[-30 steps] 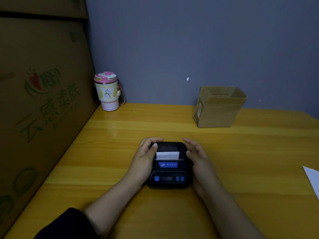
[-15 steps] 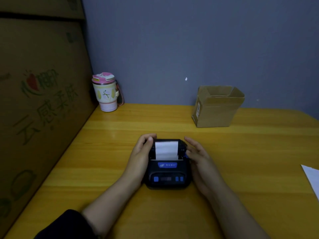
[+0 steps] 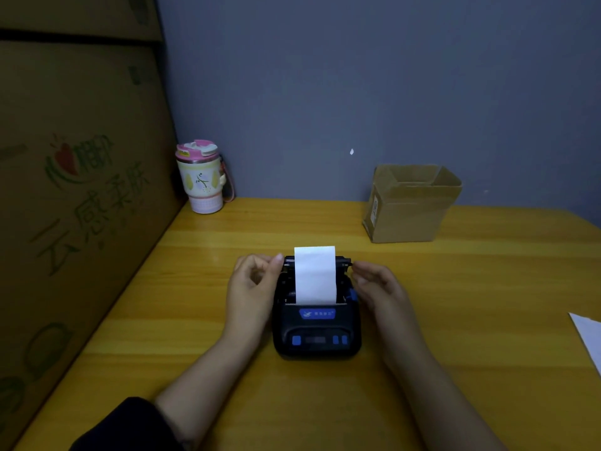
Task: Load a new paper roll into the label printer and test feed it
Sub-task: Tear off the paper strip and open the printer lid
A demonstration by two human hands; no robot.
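Observation:
A small black label printer [image 3: 317, 333] with blue buttons sits on the yellow wooden table [image 3: 487, 288] in front of me. Its lid [image 3: 344, 262] is swung up at the back. A white strip of paper [image 3: 314, 275] stands up against the lid and covers the roll bay, so the roll itself is hidden. My left hand [image 3: 252, 284] pinches the lid's left end with thumb and fingers. My right hand [image 3: 379, 284] has its fingertips on the lid's right end, just above a blue latch [image 3: 350, 294].
An open cardboard box [image 3: 411, 203] stands at the back right by the grey wall. A pink-lidded cup [image 3: 201, 177] is in the back left corner. A large printed carton [image 3: 74, 196] walls off the left side. A white sheet [image 3: 588, 336] lies at the right edge.
The printer lid has swung from shut to upright, and the white paper strip rose with it. Both hands moved back along the printer's sides to the lid's ends.

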